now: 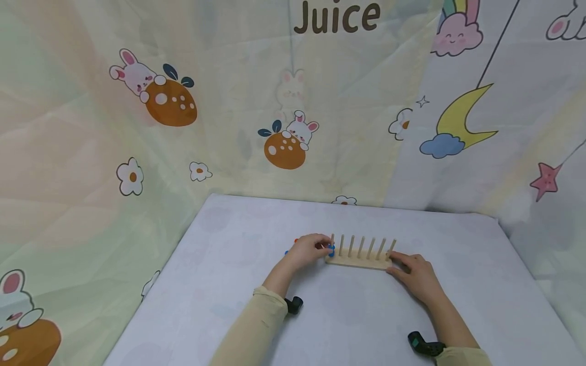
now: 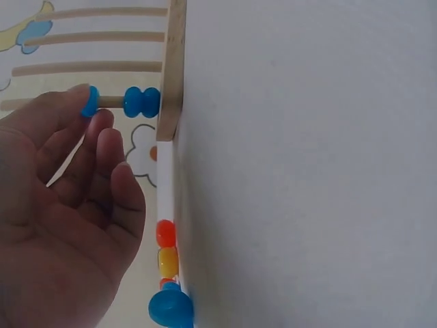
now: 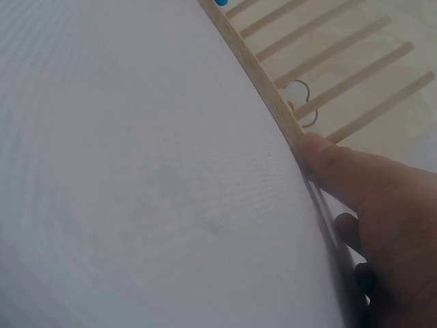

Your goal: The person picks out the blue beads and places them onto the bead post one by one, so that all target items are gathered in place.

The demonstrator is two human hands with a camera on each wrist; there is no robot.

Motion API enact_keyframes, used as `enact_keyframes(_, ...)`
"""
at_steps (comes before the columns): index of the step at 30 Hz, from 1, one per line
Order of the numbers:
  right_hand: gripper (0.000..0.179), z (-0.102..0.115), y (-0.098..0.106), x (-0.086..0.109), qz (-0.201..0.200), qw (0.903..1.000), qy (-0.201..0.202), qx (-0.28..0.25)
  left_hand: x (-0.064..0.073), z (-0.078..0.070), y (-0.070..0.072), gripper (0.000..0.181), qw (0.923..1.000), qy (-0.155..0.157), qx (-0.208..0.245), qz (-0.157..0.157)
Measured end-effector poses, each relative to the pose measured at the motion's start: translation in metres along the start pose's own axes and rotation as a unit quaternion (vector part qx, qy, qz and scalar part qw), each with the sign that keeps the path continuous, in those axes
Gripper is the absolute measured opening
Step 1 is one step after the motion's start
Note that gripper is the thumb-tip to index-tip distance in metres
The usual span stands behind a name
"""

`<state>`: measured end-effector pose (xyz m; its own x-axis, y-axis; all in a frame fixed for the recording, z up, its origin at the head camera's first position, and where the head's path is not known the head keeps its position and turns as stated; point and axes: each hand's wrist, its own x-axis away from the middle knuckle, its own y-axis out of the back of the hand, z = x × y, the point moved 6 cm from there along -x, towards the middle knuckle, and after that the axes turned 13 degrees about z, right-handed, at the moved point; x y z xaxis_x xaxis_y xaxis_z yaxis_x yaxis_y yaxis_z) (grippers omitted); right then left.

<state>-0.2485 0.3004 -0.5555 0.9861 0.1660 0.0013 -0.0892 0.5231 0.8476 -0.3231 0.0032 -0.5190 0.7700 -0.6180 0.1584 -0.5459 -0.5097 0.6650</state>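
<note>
A wooden peg rack (image 1: 359, 260) with a row of upright pegs stands on the table. My left hand (image 1: 309, 250) is at its left end and pinches a blue bead (image 2: 91, 101) between thumb and forefinger; the bead is round the end peg, partway up. Below it, blue beads (image 2: 141, 102) sit at the foot of the same peg. My right hand (image 1: 417, 274) grips the right end of the rack's base, its thumb (image 3: 319, 154) on the near edge. Its other fingers are partly hidden behind the base. The other pegs that show carry no beads.
Loose beads lie left of the rack, partly behind my left hand: a red bead (image 2: 166, 233), a yellow bead (image 2: 168, 262) and a blue bead (image 2: 171, 308). A pale cloth covers the table (image 1: 348, 315). A printed curtain (image 1: 238, 101) hangs behind it.
</note>
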Motion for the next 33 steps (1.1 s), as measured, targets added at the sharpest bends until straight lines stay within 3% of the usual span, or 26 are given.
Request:
enact_keyframes(11,0.053,-0.001,0.000,0.000,-0.008,1.0000,0.006,0.002,0.003,0.002,-0.004,0.026,0.9994,0.021,0.009,0.026)
enact_keyframes(18,0.053,-0.001,0.000,0.000,-0.007,1.0000,0.004,0.004,0.003,0.006,-0.004,0.031,0.9998,0.007,0.004,0.019)
enact_keyframes(27,0.054,0.000,0.001,0.001,0.003,1.0000,-0.004,-0.001,0.033,0.017,0.019,0.036,0.9994,0.015,0.019,-0.023)
enact_keyframes(33,0.054,0.000,0.000,0.000,-0.002,1.0000,0.000,0.000,0.057,0.040,0.037,0.034,0.9961,0.053,0.046,-0.053)
